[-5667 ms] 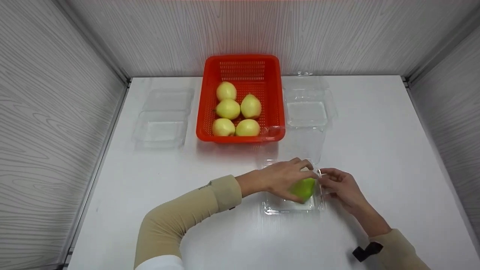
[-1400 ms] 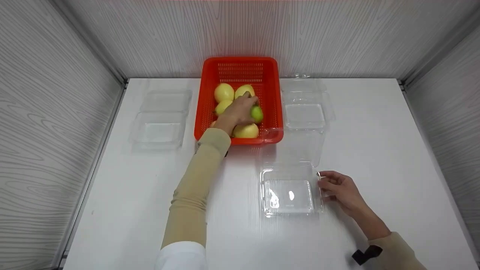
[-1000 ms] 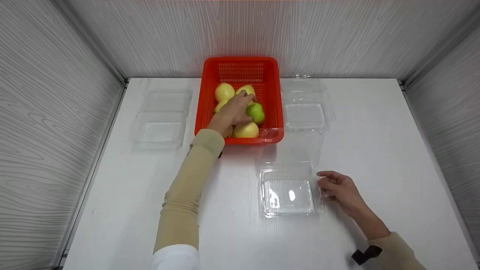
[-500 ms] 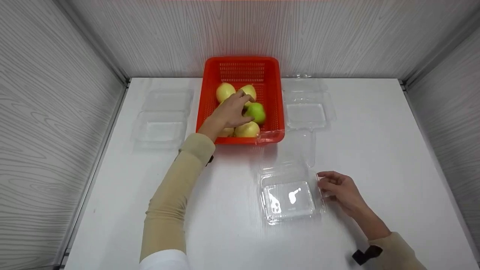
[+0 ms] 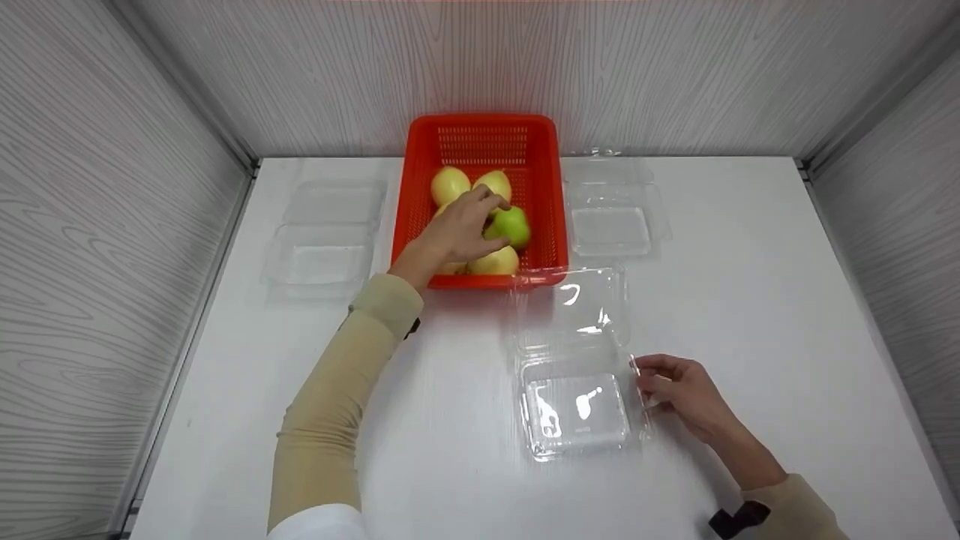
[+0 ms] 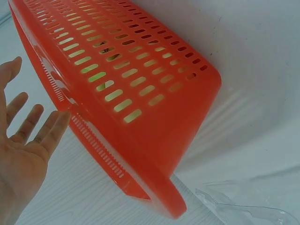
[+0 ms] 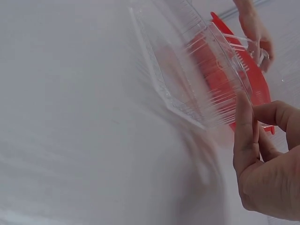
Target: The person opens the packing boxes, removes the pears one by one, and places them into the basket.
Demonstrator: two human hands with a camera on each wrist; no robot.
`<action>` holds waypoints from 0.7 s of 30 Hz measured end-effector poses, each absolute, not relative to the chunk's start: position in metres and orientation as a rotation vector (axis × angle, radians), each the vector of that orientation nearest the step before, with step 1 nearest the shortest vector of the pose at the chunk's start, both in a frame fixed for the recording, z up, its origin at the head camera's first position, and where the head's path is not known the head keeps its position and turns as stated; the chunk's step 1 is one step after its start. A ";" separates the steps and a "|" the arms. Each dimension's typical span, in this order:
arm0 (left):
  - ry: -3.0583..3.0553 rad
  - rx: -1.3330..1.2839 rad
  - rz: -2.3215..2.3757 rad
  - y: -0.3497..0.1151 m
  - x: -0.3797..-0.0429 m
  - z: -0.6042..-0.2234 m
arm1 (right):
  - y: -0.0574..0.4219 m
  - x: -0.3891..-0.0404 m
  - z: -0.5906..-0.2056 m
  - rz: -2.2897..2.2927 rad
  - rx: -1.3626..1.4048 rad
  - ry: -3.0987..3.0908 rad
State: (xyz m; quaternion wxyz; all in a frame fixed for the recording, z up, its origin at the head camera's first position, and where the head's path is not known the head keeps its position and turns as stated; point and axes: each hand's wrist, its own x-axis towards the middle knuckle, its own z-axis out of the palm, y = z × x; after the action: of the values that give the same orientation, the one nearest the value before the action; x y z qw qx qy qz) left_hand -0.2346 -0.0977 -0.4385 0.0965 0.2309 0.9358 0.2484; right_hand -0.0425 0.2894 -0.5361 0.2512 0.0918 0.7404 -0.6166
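Note:
My left hand [image 5: 459, 229] is over the red basket [image 5: 561, 187], its fingers spread and apart from a bright green, rounded fruit [image 5: 512, 227] lying among the yellow pears [image 5: 450, 185]. In the left wrist view the loosely extended fingers [image 6: 30, 123] show above the basket rim with nothing in them. At the right, my right hand [image 5: 682, 391] pinches the side rim of a lidded clear plastic container [image 5: 576, 412] between thumb and fingers. This container stands open, its lid [image 5: 574, 307] folded back and overlapping the basket's front rim. The right wrist view shows the pinch at the container's edge.
Another clear container [image 5: 319, 262] with its lid raised lies left of the basket. A third clear container [image 5: 611, 229] is to the basket's right. Wood-grain walls [image 5: 315, 75] enclose the white table [image 5: 450, 465] at the back and sides.
The left hand carried the green fruit from the front container into the basket, let go and drew back slightly left. The right hand has pulled the container a little toward me.

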 end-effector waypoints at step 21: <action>2.855 0.753 1.194 -0.103 -0.160 -0.446 | 0.288 -0.029 -0.536 -1.718 0.209 1.902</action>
State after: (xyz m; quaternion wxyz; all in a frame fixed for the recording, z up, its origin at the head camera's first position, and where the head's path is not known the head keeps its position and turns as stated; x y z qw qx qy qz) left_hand -0.1605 -0.1032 -0.4463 -0.0218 0.2363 0.8962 0.3748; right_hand -0.0293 0.2885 -0.5360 0.2810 0.0778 0.7098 -0.6412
